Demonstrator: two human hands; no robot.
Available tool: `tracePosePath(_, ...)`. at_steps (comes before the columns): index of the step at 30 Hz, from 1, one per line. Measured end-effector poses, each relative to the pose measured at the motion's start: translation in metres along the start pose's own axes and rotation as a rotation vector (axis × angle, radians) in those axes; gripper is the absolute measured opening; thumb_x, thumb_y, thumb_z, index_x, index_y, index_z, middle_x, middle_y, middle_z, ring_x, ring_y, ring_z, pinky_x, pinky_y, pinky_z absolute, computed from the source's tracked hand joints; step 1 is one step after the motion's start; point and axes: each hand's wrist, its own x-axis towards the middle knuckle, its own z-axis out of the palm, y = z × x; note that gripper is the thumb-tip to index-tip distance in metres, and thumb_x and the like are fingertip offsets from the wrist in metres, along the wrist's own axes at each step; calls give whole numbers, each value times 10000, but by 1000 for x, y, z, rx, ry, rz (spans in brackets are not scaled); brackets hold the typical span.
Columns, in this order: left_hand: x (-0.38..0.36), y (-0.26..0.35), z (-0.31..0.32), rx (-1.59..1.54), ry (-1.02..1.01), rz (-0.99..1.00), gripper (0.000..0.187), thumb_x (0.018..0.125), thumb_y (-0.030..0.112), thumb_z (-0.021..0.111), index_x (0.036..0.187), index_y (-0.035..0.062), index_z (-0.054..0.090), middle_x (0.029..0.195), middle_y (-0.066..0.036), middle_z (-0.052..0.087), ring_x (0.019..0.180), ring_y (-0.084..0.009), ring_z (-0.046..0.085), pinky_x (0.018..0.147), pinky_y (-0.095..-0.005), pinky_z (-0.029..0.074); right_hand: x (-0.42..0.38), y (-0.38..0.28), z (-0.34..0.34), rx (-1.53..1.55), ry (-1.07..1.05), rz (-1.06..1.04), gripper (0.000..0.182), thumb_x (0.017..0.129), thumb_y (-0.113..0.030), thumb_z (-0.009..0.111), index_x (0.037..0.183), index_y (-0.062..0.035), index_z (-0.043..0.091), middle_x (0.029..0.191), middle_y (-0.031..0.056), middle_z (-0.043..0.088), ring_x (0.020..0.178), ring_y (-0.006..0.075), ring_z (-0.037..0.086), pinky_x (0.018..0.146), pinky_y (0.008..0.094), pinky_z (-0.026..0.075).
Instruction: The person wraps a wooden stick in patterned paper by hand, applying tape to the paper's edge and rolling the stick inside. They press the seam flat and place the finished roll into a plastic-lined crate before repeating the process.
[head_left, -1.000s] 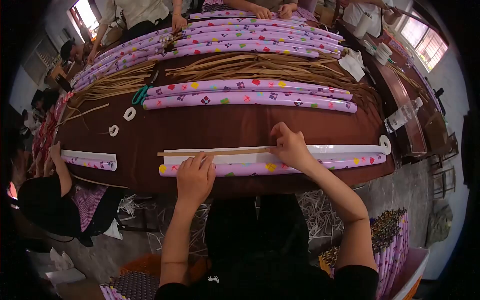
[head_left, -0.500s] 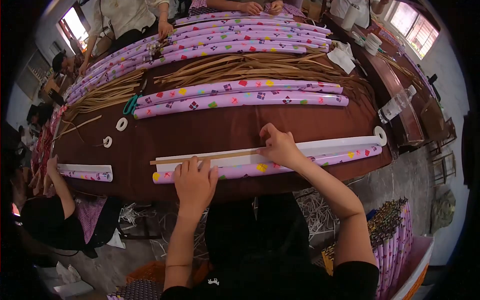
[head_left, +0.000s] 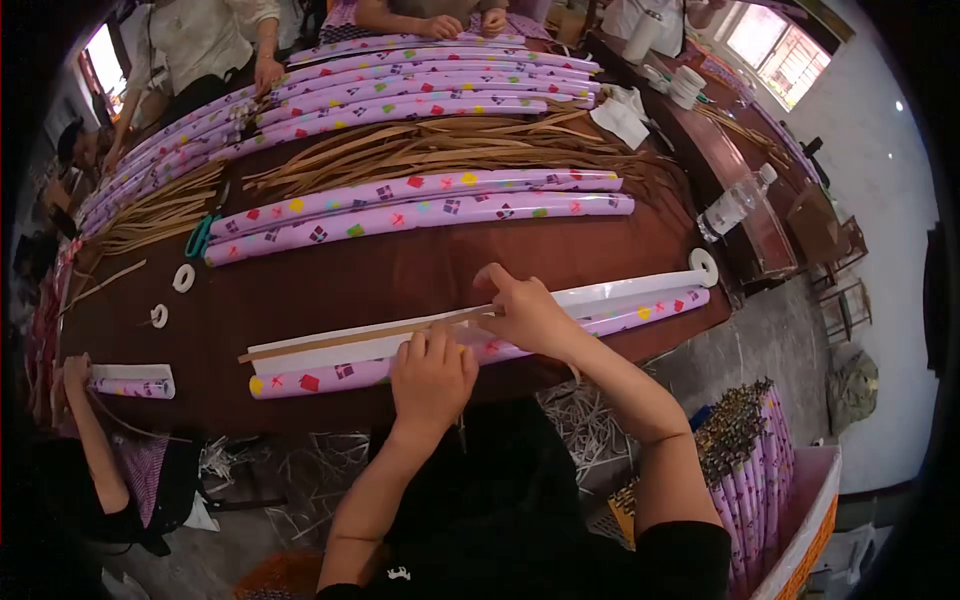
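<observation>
A long roll of purple patterned paper (head_left: pixel 330 373) lies along the near edge of the brown table (head_left: pixel 400 270), with its white flap (head_left: pixel 620 291) open on the far side. A thin brown strip (head_left: pixel 350 335) lies on that flap. My left hand (head_left: pixel 432 375) presses down on the roll near its middle. My right hand (head_left: pixel 522 314) pinches the right end of the brown strip against the flap.
Two finished purple rolls (head_left: pixel 420 212) lie mid-table, with a pile of brown strips (head_left: pixel 440 145) and more rolls (head_left: pixel 400 85) beyond. White tape rings (head_left: pixel 183 277) and teal scissors (head_left: pixel 199 237) sit left. A water bottle (head_left: pixel 735 203) stands right. Other people work around the table. A box of rolls (head_left: pixel 765 490) stands by my right.
The view has swung, so the table now slants down to the left. My left hand has slid right along the roll, closer to my right hand, which still holds the strip's end.
</observation>
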Motion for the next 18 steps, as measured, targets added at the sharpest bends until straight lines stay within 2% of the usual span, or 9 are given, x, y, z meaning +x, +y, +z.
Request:
tracePosePath(2,-2,-2,0,22,5,26,378,834,265,637,1046,-48,647,1102,-127,639,884,-259,574,766,-364,469,-17,11,-35,330,-121,167,302,837,-208,732,1058,-55,593,739,132,684,671,216,648,613,341,447)
tracePosePath(3,-2,-1,-2,-7,-37,13,387,861,226,615,1104,-75,643,1152,-156,651,884,-283,570,773,-389,471,-26,11,-59,445,-204,308,224,865,-196,731,977,-16,661,753,84,684,667,102,579,550,267,424)
tracePosePath(5,-3,-4,-2,12,-21,26,389,847,252,628,1075,-63,650,1141,-145,648,885,-271,573,765,-376,467,-50,36,-95,468,-179,407,175,898,-158,711,950,6,684,696,-23,610,632,32,500,541,224,376)
tracePosePath(7,-7,-13,-1,51,-2,46,392,833,275,636,1051,-51,662,1146,-142,644,881,-263,573,755,-373,460,-76,55,-140,359,-152,456,195,908,-180,702,941,12,714,697,-32,596,638,34,488,551,213,371)
tracePosePath(9,-12,-21,-7,62,-15,46,396,834,273,632,1057,-53,660,1146,-145,644,879,-269,572,755,-380,459,-104,82,-173,436,-53,541,176,900,-176,708,895,0,699,749,-29,618,689,48,512,606,220,395)
tracePosePath(11,-18,-30,-15,89,-50,54,405,851,257,606,1090,-67,646,1149,-154,636,877,-286,562,759,-395,453,-132,111,-195,594,90,524,184,909,-189,704,853,-16,680,759,-51,590,723,41,513,647,211,396)
tracePosePath(12,-20,-32,-19,72,-51,68,405,851,257,606,1090,-67,646,1149,-154,636,877,-286,562,759,-395,453,-142,114,-203,567,125,563,188,923,-203,691,852,-31,658,774,-57,581,731,37,508,682,207,403)
tracePosePath(16,-26,-39,-27,94,-91,79,407,872,235,578,1129,-78,622,1169,-161,618,866,-294,539,763,-395,441,-169,141,-214,571,188,481,182,942,-221,674,909,-46,634,782,-68,567,736,23,493,679,196,405)
tracePosePath(18,-26,-40,-25,102,-87,69,408,874,235,576,1131,-79,621,1170,-157,617,868,-297,540,764,-395,440,-175,148,-214,760,169,453,204,948,-246,668,901,-53,618,765,-78,541,702,20,475,637,199,401)
